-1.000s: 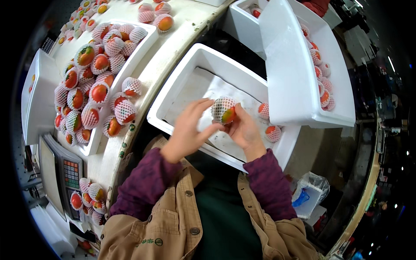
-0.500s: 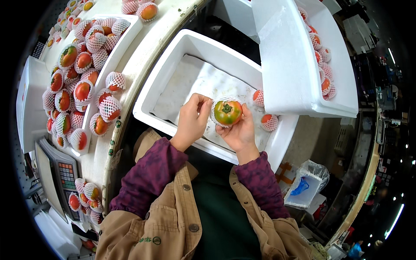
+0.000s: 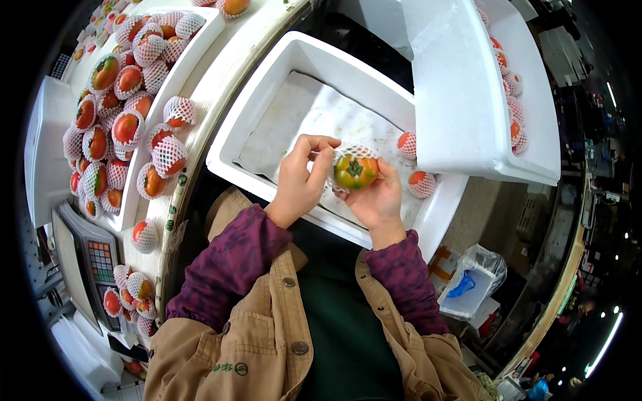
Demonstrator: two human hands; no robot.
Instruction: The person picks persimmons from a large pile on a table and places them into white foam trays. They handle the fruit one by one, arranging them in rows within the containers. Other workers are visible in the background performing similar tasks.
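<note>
My right hand (image 3: pixel 376 200) cups a green-and-red tomato (image 3: pixel 356 172), stem end showing. A white foam net sleeve (image 3: pixel 354 151) stretches along the tomato's far side. The fingers of my left hand (image 3: pixel 299 175) pinch the edge of that sleeve. Both hands are over a white foam box (image 3: pixel 231 127) whose bottom is lined with a grey-white sheet (image 3: pixel 281 120). Inside it, at the right end, lie two tomatoes in foam nets, a farther one (image 3: pixel 406 144) and a nearer one (image 3: pixel 421 184).
On the counter (image 3: pixel 212 73) at left, a foam tray (image 3: pixel 200 47) is heaped with netted tomatoes. A scale with a keypad (image 3: pixel 100 259) stands nearer, several netted tomatoes beside it. Another foam box (image 3: pixel 448 100) with netted tomatoes rises at right, above a plastic-wrapped container (image 3: pixel 461 301).
My left hand has drawn the sleeve's edge up along the tomato, which has tipped slightly in my right hand. A netted tomato from the left tray's near corner now lies on the counter.
</note>
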